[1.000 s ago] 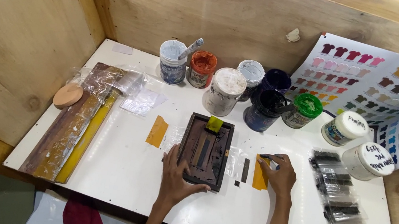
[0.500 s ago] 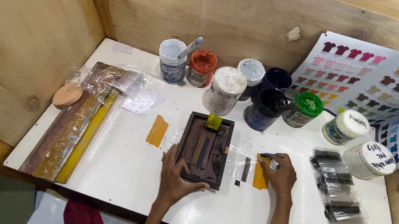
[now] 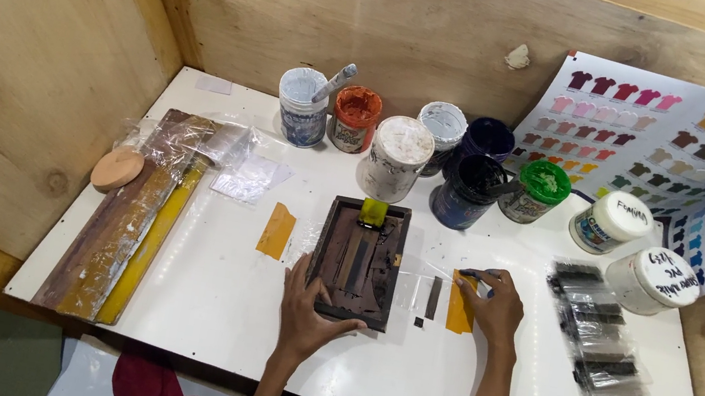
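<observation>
head view, hands first. left hand (image 3: 306,307) lies flat, fingers spread, palm down on the near-left corner of the small dark printing frame (image 3: 358,261), pinning it to the white table (image 3: 202,297); nothing clamped, just pressing. right hand (image 3: 492,305) sits to the right of the frame w/ fingers curled together, tips resting on an orange tape piece (image 3: 461,304); something thin & dark shows at the fingertips, can't tell if it's pinched or just under them.

key relation: betw. the two hands, on a clear film sheet just right of the frame, lies a short dark strip (image 3: 433,297). its long axis runs near-to-far, parallel to the frame's long side. it lies to the left of the right hand's fingertips, close but apart, & is much nearer the right hand than the left. a tiny dark bit lies just nearer than it.

frame itself: long axis near-to-far, a yellow-green tab (image 3: 373,211) at its far edge.

further out: second orange tape piece (image 3: 276,230) left of the frame; row of paint pots (image 3: 398,153) at the far edge; two white-lidded jars (image 3: 636,245) at right; bagged dark strips (image 3: 606,365) far right; wood-handled squeegees (image 3: 130,218) & a round wooden disc (image 3: 117,169) at left; colour chart (image 3: 693,160) against the back wall.
</observation>
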